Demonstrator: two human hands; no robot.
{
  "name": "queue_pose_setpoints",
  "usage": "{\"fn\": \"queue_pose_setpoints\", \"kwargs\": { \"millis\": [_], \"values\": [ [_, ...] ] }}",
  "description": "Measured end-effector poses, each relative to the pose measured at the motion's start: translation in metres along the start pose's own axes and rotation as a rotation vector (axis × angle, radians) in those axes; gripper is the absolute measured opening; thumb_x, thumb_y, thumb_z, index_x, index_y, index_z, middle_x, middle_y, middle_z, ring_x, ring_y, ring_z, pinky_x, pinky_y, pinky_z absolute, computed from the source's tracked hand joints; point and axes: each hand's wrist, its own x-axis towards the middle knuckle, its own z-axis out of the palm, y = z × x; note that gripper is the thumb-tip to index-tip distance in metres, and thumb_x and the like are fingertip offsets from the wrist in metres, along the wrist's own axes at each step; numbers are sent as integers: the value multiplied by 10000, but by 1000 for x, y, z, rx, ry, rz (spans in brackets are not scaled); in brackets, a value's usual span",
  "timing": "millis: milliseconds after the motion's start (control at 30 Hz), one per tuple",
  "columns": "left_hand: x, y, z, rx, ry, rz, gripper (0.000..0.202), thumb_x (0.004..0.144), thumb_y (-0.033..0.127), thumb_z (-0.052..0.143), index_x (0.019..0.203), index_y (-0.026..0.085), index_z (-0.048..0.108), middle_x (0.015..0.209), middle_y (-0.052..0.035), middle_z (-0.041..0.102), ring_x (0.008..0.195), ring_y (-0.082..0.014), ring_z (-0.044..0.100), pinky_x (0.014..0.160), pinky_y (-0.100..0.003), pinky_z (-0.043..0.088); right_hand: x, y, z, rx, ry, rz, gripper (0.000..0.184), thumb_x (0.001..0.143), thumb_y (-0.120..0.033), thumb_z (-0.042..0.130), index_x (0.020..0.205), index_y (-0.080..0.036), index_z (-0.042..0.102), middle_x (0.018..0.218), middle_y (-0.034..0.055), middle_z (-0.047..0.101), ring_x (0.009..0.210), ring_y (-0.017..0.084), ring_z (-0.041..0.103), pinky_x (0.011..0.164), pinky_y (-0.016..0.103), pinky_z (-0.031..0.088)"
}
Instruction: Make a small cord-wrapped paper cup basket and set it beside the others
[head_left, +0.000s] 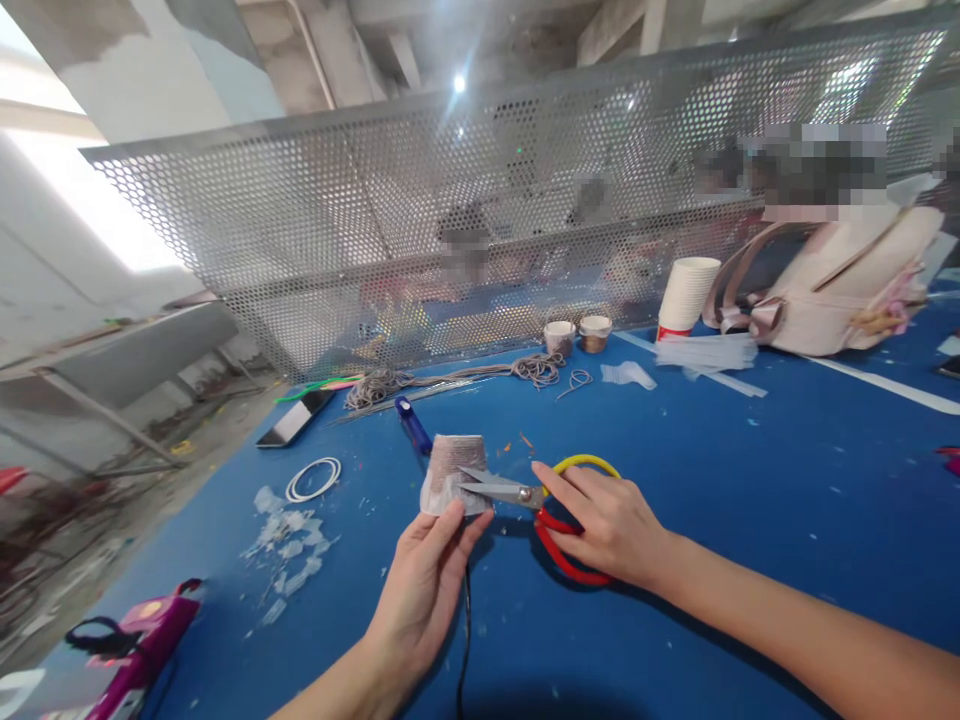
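Note:
My left hand (424, 580) grips a small paper cup (457, 462) by its lower edge. Greyish-brown cord is wound round the cup's narrower upper part, and a pale whitish band covers its wider bottom. My right hand (604, 525) has its fingers in the handles of a pair of scissors (540, 500), one loop yellow and the other red. The blades are slightly apart, and their tips lie against the cup's side near the pale band. A blue utility knife (413, 426) lies just behind the cup.
Pale scraps (289, 545), a white cable ring (313, 480) and a phone (294, 420) lie left. Cord bundles (536, 370), two small cups (595, 334), stacked paper cups (687, 295) and a backpack (825, 285) line the back, before a perforated metal screen (315, 240).

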Motion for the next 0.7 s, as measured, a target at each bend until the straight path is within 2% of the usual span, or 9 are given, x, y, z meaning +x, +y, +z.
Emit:
{"fn": "queue_pose_setpoints", "kwargs": {
  "millis": [200,400,567,700],
  "values": [
    [0,0,-3,44,-22,1,150,574,200,824,652,129,718,766,-67,732,817,-210,678,784,-313,575,-1,2,-2,9,-16,-58,418,927,-287,406,1202,-12,561,748,102,622,640,202,610,489,302,509],
    [0,0,-4,78,-41,-6,141,578,204,823,639,134,717,776,-63,729,800,-199,675,757,-295,577,-3,5,-2,-18,-7,-100,380,924,-257,428,1185,-18,566,714,81,606,608,181,600,481,276,493],
    [0,2,-2,94,-34,-6,162,568,217,831,644,128,720,775,-53,719,787,-177,659,749,-279,579,-4,5,-1,5,-19,-80,372,932,-259,417,1180,-22,561,723,86,626,618,184,616,470,271,500],
    [1,2,-2,97,-16,-25,187,555,252,838,629,129,718,732,-39,703,773,-166,648,751,-268,577,-7,3,1,59,-64,-50,387,931,-280,433,1199,-26,549,779,113,662,680,203,647,531,292,543]
  ]
}}
